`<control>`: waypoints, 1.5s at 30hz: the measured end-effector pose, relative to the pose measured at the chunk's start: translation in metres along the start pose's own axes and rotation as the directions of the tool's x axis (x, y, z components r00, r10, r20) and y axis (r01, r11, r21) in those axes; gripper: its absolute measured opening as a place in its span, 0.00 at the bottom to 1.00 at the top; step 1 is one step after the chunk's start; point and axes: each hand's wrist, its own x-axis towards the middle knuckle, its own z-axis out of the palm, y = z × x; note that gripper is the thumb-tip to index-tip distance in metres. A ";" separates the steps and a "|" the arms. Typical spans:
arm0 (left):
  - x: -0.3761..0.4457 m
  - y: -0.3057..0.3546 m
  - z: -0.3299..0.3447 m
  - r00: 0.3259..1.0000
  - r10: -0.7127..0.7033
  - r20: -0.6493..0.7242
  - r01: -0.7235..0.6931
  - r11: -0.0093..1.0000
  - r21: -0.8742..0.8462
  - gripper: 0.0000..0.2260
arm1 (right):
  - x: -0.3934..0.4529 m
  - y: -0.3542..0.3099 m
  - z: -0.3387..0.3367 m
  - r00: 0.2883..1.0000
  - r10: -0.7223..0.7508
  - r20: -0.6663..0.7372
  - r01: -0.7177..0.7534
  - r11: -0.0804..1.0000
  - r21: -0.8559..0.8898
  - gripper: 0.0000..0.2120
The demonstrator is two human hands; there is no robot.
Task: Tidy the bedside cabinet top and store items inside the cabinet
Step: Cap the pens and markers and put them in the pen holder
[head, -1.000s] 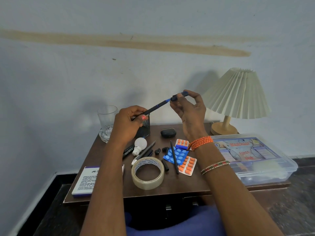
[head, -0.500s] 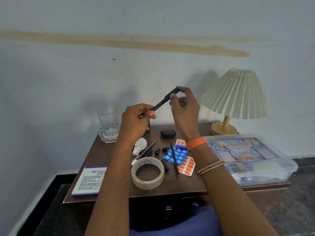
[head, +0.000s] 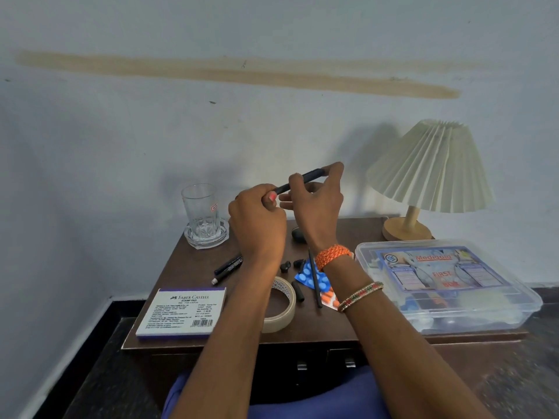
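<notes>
You held the pen point(head: 302, 179) raised between both hands, above the cabinet point(head: 338, 326) top and well clear of the clutter below your wrists. Your left hand point(head: 257, 220) gripped its lower end with fingers curled; your right hand point(head: 314, 204) pinched the upper end, fingertip on the cap. Judged by its look, the pen was light, stiff and smooth, so a pinch at each end suited it. Both wrists were lifted, the pen slanting up toward your right. The drawers below your forearms appeared closed.
</notes>
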 end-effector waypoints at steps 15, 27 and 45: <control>0.025 -0.044 -0.012 0.981 -0.078 0.180 0.082 0.996 -0.018 0.10 | 0.015 0.016 0.016 0.969 0.247 -0.001 -0.247 0.969 0.011 0.09; 0.050 -0.078 -0.009 0.947 -0.297 0.126 0.292 0.955 0.056 0.14 | 0.059 0.012 0.068 0.915 -0.377 0.143 0.403 0.840 -0.365 0.07; 0.060 -0.097 -0.012 0.925 -0.273 0.264 0.223 0.953 0.204 0.10 | 0.081 0.096 0.085 0.918 -0.021 0.397 0.329 0.601 -0.728 0.08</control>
